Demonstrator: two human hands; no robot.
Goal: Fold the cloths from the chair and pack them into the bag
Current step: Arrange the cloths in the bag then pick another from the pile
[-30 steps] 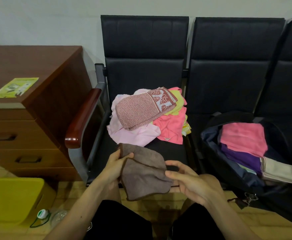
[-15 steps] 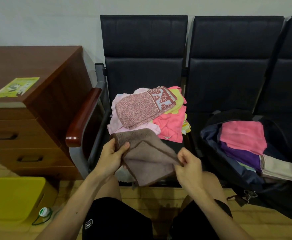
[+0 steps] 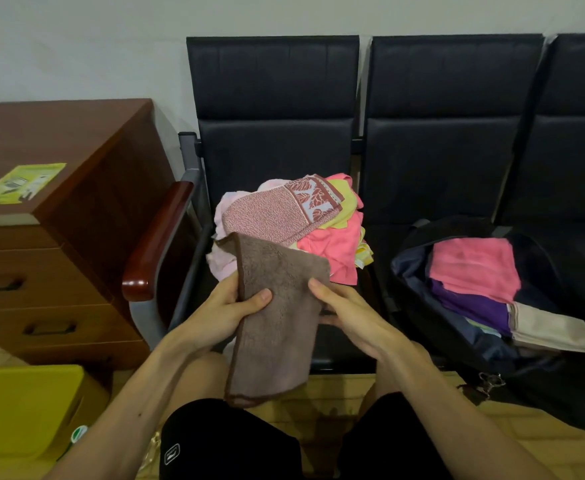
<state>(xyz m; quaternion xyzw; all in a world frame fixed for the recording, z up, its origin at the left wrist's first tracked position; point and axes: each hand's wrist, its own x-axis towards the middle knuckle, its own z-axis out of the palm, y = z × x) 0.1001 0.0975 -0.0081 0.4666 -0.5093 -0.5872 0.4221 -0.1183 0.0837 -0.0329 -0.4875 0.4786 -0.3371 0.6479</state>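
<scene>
A brown cloth (image 3: 277,313) hangs upright in front of the black chair (image 3: 273,98), folded lengthwise. My left hand (image 3: 228,306) grips its left edge with the thumb across the front. My right hand (image 3: 343,306) holds its right edge, fingers partly behind the fabric. Behind the brown cloth, a pile of cloths (image 3: 305,223) lies on the seat: pink, yellow and a patterned reddish towel on top. An open black bag (image 3: 419,299) sits on the seat to the right, holding folded pink, purple and beige cloths (image 3: 474,268).
A brown wooden drawer cabinet (image 3: 59,244) stands to the left, with a green leaflet (image 3: 17,183) on top. The chair's wooden armrest (image 3: 156,244) juts forward on the left. A yellow box (image 3: 24,410) lies on the floor at lower left.
The brown cloth went from spread between my hands to folded narrower and hanging vertically. Both hands moved closer together and slightly up.
</scene>
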